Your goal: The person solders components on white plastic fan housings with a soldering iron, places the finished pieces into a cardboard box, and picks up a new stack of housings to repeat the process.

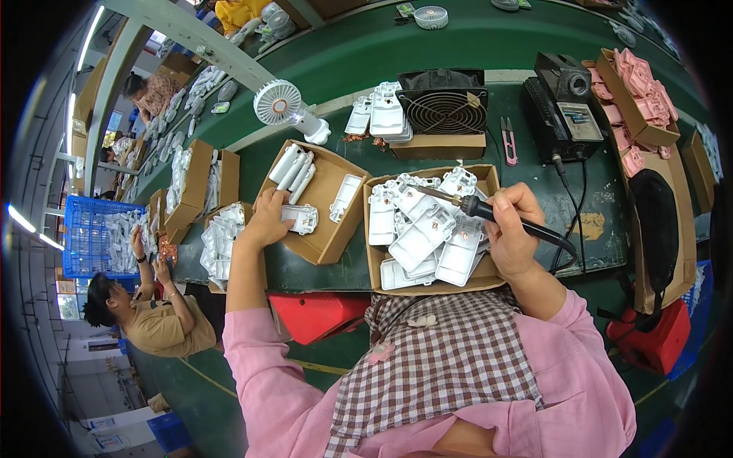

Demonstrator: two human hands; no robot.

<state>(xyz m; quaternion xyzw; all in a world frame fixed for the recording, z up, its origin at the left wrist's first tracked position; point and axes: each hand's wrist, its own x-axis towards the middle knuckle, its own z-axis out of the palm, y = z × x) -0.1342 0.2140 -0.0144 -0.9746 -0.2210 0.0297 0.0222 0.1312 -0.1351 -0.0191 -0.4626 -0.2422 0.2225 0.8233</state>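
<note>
My right hand [513,229] is closed round the black handle of a soldering iron [489,211], its metal tip pointing left. The tip hangs over a cardboard box [372,263] heaped with white plastic housings [424,237], several with small copper-coloured parts on them. My left hand [267,219] reaches over the near left side of a second cardboard box [330,243]. Its fingers are curled and its thumb lies against a white plastic housing [301,219]; some fingertips are hidden. Further in that box lie white rounded tubes [293,169] and another housing [347,198].
A small white fan [279,104] and a black fume fan [443,107] stand behind the boxes. Right of them are pink-handled tweezers [508,142], a black soldering station [565,107] with its cord, and pink parts [641,84] in a box. Another person [164,320] works at left.
</note>
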